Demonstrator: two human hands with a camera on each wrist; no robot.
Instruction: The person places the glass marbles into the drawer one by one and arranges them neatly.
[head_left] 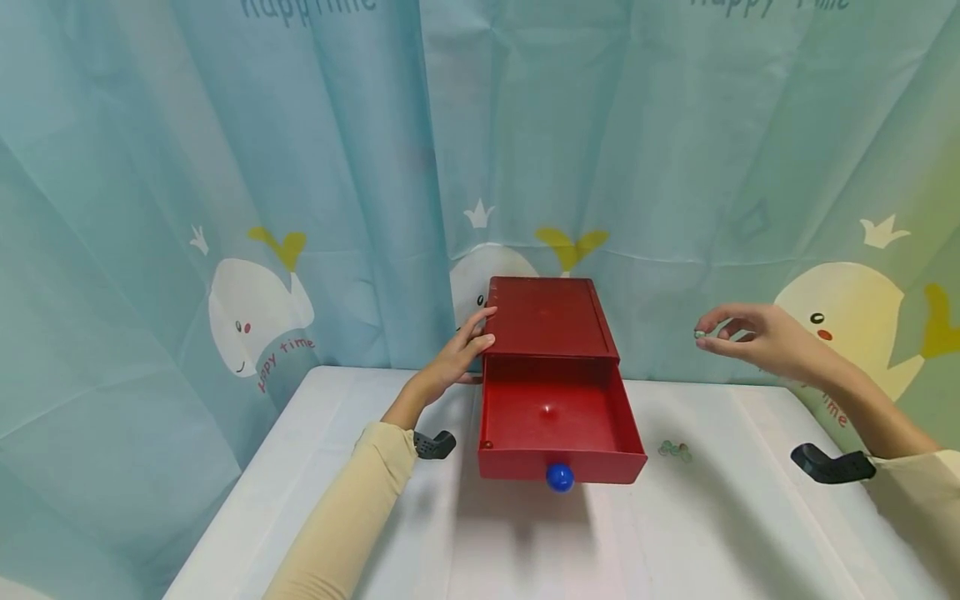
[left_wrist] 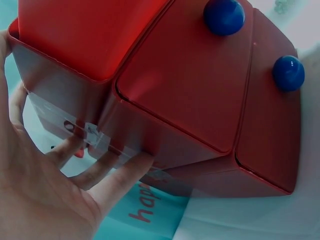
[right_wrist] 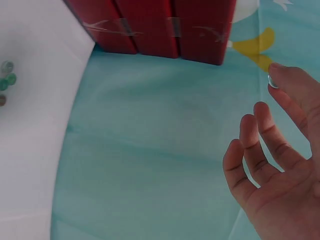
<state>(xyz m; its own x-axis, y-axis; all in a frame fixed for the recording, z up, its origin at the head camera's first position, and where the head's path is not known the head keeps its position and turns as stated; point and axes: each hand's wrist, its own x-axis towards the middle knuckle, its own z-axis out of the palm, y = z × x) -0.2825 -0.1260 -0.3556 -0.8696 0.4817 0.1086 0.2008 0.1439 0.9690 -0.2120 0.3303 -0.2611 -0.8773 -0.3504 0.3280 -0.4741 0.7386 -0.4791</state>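
A red drawer unit stands at the centre with its top drawer pulled out, a blue knob on its front. Inside the drawer's near left corner lies a small brown marble. My left hand rests against the unit's left side, fingers spread; the left wrist view shows the fingertips on its side wall. Off to the right, my right hand is raised above table height, pinching a small clear marble between thumb and index finger, the other fingers loosely bent.
Several green and clear marbles lie on the white table right of the drawer. Two lower drawers with blue knobs are closed. A blue-green curtain with whale prints hangs behind the table.
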